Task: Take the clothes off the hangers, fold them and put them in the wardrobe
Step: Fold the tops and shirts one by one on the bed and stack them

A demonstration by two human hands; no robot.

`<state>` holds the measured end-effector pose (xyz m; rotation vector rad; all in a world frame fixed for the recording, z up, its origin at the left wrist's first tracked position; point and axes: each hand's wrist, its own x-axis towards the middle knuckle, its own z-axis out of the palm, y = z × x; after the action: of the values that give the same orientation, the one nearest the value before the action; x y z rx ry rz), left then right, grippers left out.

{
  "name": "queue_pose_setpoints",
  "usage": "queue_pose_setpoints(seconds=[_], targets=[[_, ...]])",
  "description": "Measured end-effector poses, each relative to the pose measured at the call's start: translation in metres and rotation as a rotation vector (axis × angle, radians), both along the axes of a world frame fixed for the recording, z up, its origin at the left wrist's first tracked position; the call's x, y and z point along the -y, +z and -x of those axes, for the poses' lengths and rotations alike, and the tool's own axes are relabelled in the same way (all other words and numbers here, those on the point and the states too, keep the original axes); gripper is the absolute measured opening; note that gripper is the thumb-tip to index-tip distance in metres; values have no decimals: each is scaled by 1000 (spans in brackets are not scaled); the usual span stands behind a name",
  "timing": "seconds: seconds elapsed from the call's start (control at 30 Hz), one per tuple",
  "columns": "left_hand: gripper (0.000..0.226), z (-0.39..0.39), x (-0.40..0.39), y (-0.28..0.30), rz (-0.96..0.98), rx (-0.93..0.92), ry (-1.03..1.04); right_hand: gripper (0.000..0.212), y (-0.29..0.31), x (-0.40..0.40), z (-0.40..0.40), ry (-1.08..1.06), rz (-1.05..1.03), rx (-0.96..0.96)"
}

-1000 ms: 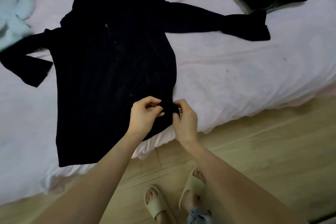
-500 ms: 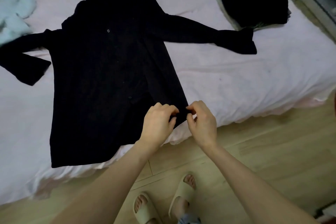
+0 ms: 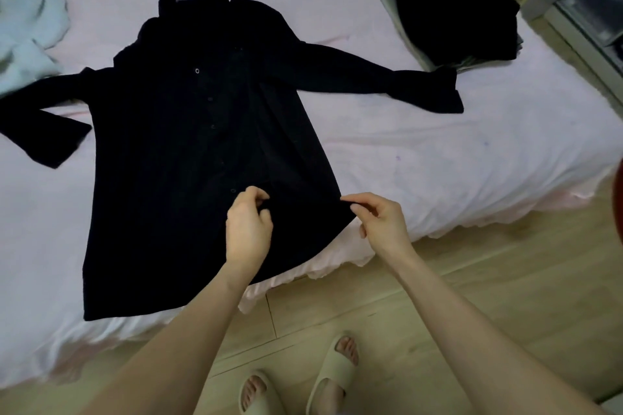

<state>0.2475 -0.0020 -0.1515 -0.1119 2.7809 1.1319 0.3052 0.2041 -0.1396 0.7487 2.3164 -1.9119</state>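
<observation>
One shirt: a black shirt (image 3: 188,158) lies front up on the bed (image 3: 455,162), collar away from me, both sleeves thrown out to the sides, hem hanging at the bed's near edge.
Hanger: none in sight, so I judge this shirt is already off its hanger.
Step in hand: spreading the lower front flat before folding; no fold has been made yet, as far as I can see.
My left hand (image 3: 247,229): fingers curled, pinching the front edge of the shirt near the lowest button.
My right hand (image 3: 381,219): thumb and forefinger pinching the right-hand bottom corner of the shirt, drawing it out toward the bed's edge.
Front panels: the right-hand one looks pulled aside from the row of buttons; whether any button is fastened I cannot tell, black on black.
Next move: I reckon I should lay the two front edges together and smooth them, then bring each sleeve and side across the body, then fold hem up toward the collar.
What it calls for: a light pull, since the cloth looks soft and the hem could slide off the edge.
Folded pile (image 3: 451,0): dark clothes stacked at the far right of the bed, just beyond the right cuff.
Pale blue cloth (image 3: 27,10): bunched at the far left.
Wardrobe: not one I can make out; a grey frame (image 3: 580,10) shows at the top right.
Floor (image 3: 472,280): wood, under my slippers.
</observation>
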Motion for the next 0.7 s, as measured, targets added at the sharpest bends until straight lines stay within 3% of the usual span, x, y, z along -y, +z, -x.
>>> queue_pose_setpoints(seconds=[0.17, 0.27, 0.33, 0.47, 0.57, 0.63, 0.7], targets=[[26, 8, -6, 16, -419, 228, 550, 25, 4, 0, 8, -138, 206, 68], [28, 7, -4, 22, -560, 229, 686, 24, 3, -6, 7, 36, 10, 71], [30, 2, 2, 27, -464, 111, 530, 20, 2, -8, 5, 172, -196, 58], [22, -21, 26, 19, 168, -232, -212, 16, -4, -14, 4, 44, -432, 36], [16, -37, 48, 2, 576, -105, -571, 16, -10, -15, -1, 65, -582, 117], [29, -43, 55, 1, 644, -2, -623, 19, -17, -15, -9, 136, -684, 171], [41, -45, 52, 4, 634, -45, -646, 29, -20, -17, -14, 115, -644, 172]])
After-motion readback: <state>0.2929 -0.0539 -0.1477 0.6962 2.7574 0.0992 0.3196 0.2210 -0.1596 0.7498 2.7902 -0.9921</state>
